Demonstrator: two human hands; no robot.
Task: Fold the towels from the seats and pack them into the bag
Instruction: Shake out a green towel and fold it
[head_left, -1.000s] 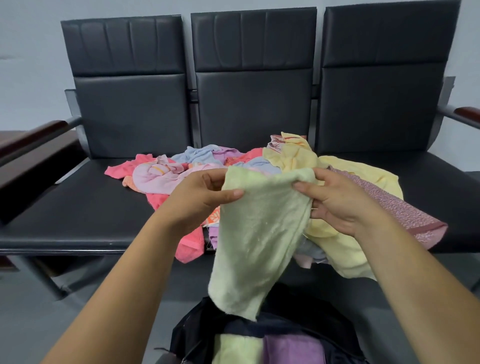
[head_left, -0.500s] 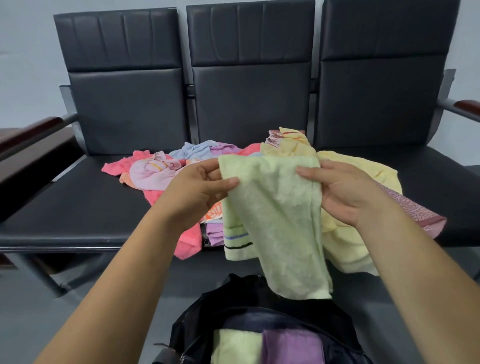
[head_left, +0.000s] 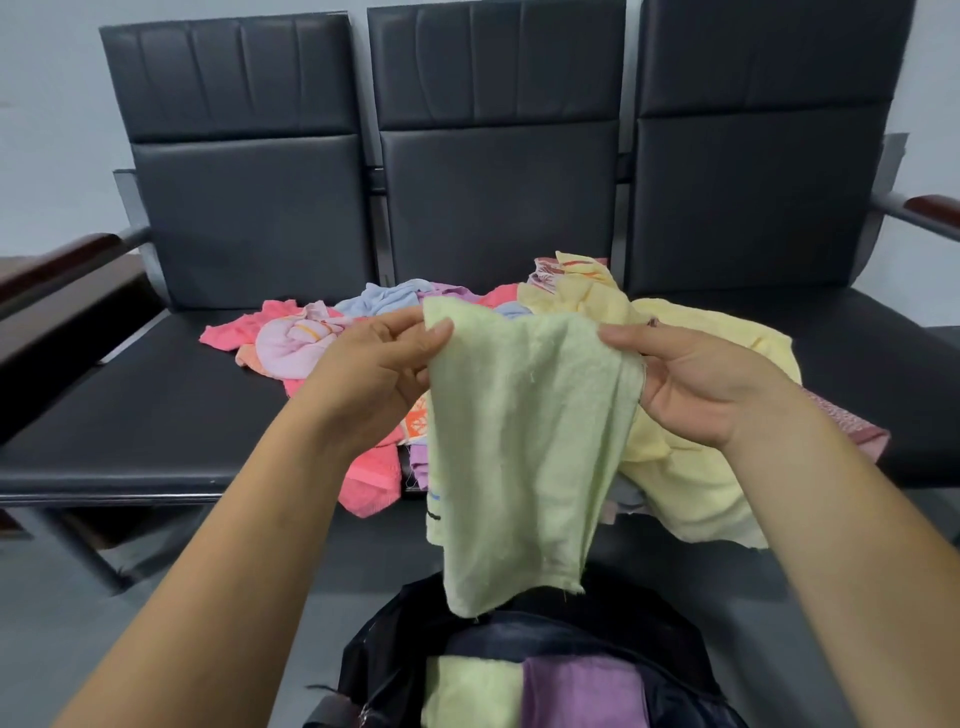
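Both hands, left (head_left: 382, 371) and right (head_left: 698, 384), pinch the towel's (head_left: 524, 441) top corners; a loose pinch could drop it askew below the fingers.

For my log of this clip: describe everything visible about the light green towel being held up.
The light green towel looks like terry cloth, with loose threads and thin dark and blue stripes near one edge. It hangs limp above the bag, the left hand pinching its top left corner, the right hand gripping the top right.
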